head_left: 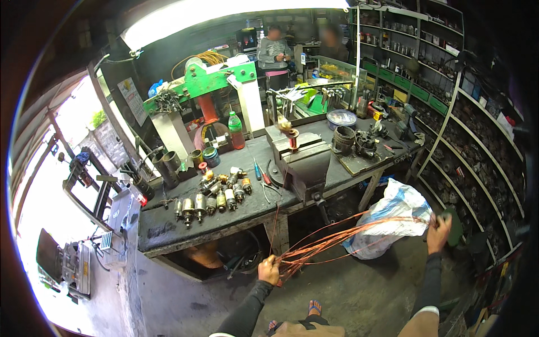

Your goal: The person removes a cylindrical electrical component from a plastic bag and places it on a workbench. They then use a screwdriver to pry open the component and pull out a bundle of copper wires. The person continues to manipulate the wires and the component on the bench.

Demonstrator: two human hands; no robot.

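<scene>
My dark sleeves (428,286) reach up from below, hands well apart, apparently to keep the copper wire hank (331,240) drawn out and untangled before the workbench (163,230). My left hand (269,270) is curled round its left end, my right hand (438,232) clasps the other. One strand (275,224) rises toward the bench vise (306,163), which seems to steady a small spool (293,141).

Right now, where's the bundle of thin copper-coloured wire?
Head view, lower centre to right: the bundle of thin copper-coloured wire stretches between the person's left hand and right hand, passing in front of the crumpled white-and-blue sack.
</scene>
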